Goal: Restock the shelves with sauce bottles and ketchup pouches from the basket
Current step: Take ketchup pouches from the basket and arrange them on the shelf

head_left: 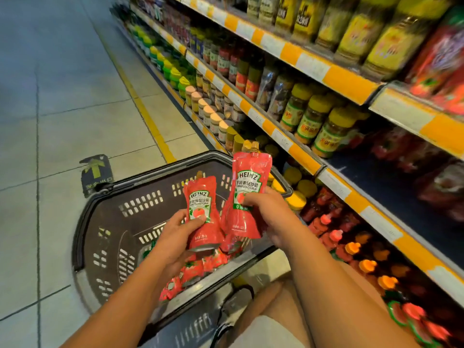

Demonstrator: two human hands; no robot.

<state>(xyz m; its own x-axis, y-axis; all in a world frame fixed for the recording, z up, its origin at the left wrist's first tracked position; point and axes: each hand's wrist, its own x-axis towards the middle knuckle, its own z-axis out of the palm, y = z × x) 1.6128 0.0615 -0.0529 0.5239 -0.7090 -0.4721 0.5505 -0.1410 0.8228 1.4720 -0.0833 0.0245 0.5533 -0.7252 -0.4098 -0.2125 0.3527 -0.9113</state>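
My left hand [173,239] grips a red Heinz ketchup pouch [200,209] upright above the black plastic basket [105,212]. My right hand [271,212] grips a second, larger-looking ketchup pouch [248,187], raised a little higher and nearer the shelves. Several more red pouches [193,270] lie in the bottom of the basket, partly hidden by my left arm. To the right, a dark shelf level [391,187] has a bare stretch with red pouches [401,146] blurred at its back.
Shelves with yellow-and-white price strips [271,129] run along the right, packed with jars and bottles. Sauce bottles with orange and red caps [351,249] fill the lowest level. The basket stands on a tiled floor with a yellow line [148,116]. My bare knees [276,305] are below.
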